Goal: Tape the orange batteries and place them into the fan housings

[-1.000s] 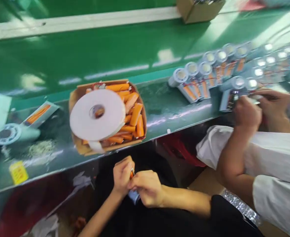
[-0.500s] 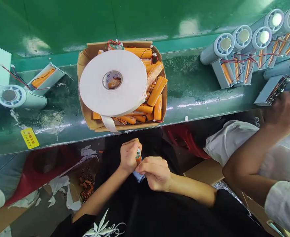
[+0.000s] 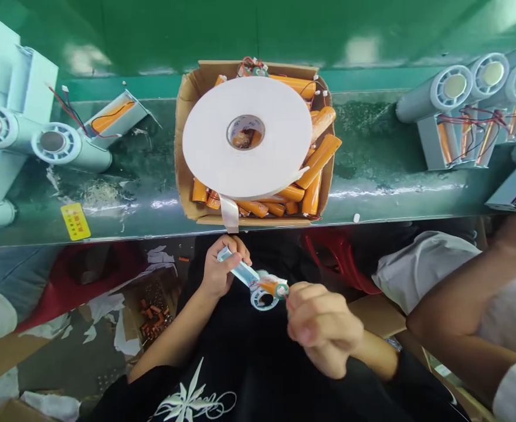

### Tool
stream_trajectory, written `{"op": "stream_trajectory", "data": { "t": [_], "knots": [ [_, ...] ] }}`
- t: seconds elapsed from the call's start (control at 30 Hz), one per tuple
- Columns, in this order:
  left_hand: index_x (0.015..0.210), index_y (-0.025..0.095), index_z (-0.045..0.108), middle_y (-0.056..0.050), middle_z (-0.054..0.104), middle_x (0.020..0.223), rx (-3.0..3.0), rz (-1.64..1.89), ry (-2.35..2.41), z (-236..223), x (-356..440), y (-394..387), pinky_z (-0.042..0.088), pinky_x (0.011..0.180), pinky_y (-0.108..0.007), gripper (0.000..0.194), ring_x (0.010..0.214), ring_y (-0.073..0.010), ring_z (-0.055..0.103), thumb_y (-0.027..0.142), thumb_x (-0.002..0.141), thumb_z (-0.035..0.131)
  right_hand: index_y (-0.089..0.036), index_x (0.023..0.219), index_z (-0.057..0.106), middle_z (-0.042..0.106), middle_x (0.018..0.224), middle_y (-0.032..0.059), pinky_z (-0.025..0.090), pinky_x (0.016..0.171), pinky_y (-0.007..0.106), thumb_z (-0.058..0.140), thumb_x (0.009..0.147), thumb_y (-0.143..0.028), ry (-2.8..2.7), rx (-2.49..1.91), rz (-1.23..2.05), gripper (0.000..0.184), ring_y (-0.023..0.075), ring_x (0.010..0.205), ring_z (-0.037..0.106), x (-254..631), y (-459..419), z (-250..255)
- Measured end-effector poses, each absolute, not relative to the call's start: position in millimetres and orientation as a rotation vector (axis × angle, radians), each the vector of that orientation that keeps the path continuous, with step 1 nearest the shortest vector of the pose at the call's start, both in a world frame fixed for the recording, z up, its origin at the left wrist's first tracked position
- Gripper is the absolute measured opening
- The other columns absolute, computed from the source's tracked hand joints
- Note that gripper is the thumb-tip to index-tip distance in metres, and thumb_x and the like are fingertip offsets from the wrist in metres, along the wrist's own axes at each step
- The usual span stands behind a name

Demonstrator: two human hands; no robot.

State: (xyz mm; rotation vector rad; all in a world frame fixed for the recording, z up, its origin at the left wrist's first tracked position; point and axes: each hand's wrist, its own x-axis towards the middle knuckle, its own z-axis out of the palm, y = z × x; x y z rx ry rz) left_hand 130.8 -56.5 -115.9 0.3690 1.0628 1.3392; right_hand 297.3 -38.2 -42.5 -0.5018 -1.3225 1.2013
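My left hand (image 3: 223, 269) is closed around the flat handle of a light blue plastic housing (image 3: 243, 272), over my lap. Its round, ribbed end (image 3: 259, 304) points toward me. At the housing's lower end lies an orange battery (image 3: 267, 286), tilted out, with a small round green board (image 3: 281, 290) at its tip. Right beside that board, my right hand (image 3: 326, 322) is closed in a pinch on a thin red wire. Its fingertips are partly hidden and slightly blurred.
On the green bench, a cardboard box (image 3: 180, 146) holds several orange batteries (image 3: 322, 161) under a large white tape roll (image 3: 209, 135). Blue housings with wired batteries stand at left (image 3: 71, 146) and right (image 3: 434, 94). A co-worker's arm (image 3: 460, 310) is at right. A yellow card (image 3: 75, 221) lies left.
The housing has been turned, and its handle and round end now show. My right hand has moved right, away from my left hand. The battery's board end now sticks out. The view has shifted left.
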Motion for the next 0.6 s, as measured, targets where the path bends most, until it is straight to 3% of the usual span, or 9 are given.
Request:
{"op": "stream_trajectory", "data": {
  "t": [0.1, 0.3, 0.43, 0.6],
  "knots": [
    [0.084, 0.020, 0.056, 0.002, 0.068, 0.081, 0.400, 1.306, 0.992, -117, 129, -60, 0.050, 0.060, -0.023, 0.047, 0.064, -0.0111, 0.063, 0.044, 0.071, 0.095, -0.026, 0.090, 0.069, 0.050, 0.052, -0.0054, 0.038, 0.045, 0.029, 0.060, 0.101, -0.025, -1.136, -0.574, 1.428, 0.014, 0.0126, 0.042, 0.040, 302, -24, -26],
    [0.103, 0.019, 0.071, -0.011, 0.079, 0.107, 0.696, 1.137, 0.847, -106, 133, -54, 0.050, 0.062, -0.024, 0.053, 0.073, -0.0140, 0.068, 0.046, 0.067, 0.098, -0.037, 0.088, 0.068, 0.017, 0.042, -0.0102, 0.027, 0.037, 0.027, 0.067, 0.096, -0.038, -0.698, -0.664, 1.726, 0.008, 0.0155, 0.036, 0.015, 309, 6, -33],
    [0.111, 0.019, 0.077, -0.012, 0.079, 0.111, 1.010, 1.120, 0.871, -87, 139, -47, 0.052, 0.064, -0.025, 0.046, 0.075, -0.0140, 0.068, 0.041, 0.074, 0.095, -0.038, 0.086, 0.066, 0.016, 0.041, -0.0103, 0.032, 0.035, 0.025, 0.068, 0.096, -0.052, -0.653, -0.777, 1.759, 0.017, 0.0157, 0.036, 0.010, 314, 17, -43],
    [0.099, 0.018, 0.076, -0.009, 0.080, 0.095, 1.206, 1.210, 0.961, -73, 151, -44, 0.057, 0.074, -0.029, 0.026, 0.081, -0.0183, 0.073, 0.035, 0.083, 0.088, -0.034, 0.089, 0.066, 0.017, 0.045, -0.0106, 0.032, 0.036, 0.023, 0.065, 0.100, -0.043, -0.624, -0.720, 1.732, 0.014, 0.0136, 0.038, 0.008, 313, 20, -44]
  ]
}}
